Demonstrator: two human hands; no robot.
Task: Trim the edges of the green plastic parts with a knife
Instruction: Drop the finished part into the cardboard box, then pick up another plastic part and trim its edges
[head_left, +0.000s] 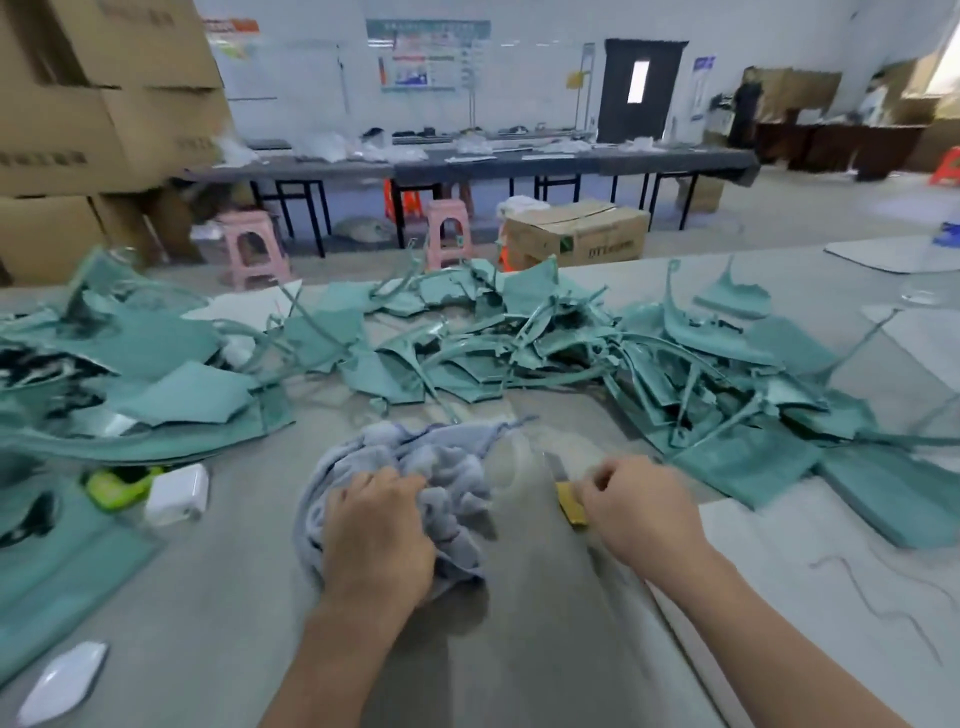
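**Knife in hand, no part on the block yet**

Closest in, the left hand (382, 525) is bunched into a crumpled grey cloth (415, 467), fingers curled into its folds. At its 3 o'clock the right hand (636, 506) has its fingers curled round the yellow handle of the knife (566, 493), the short blade pointing toward 12 o'clock, low over the grey table (519, 649). The two hands sit near each other but apart.

This looks like a pause between cuts: a wipe or a re-grip, though which is hard to tell. Neither hand holds a green part.

Farther out, from 9 round to 2 o'clock, lies the heap of green plastic parts (467, 353), mixed with thin curled offcuts. The next move calls for the left hand to drop the cloth, pick one untrimmed piece from the heap and pin it flat before the blade meets its edge
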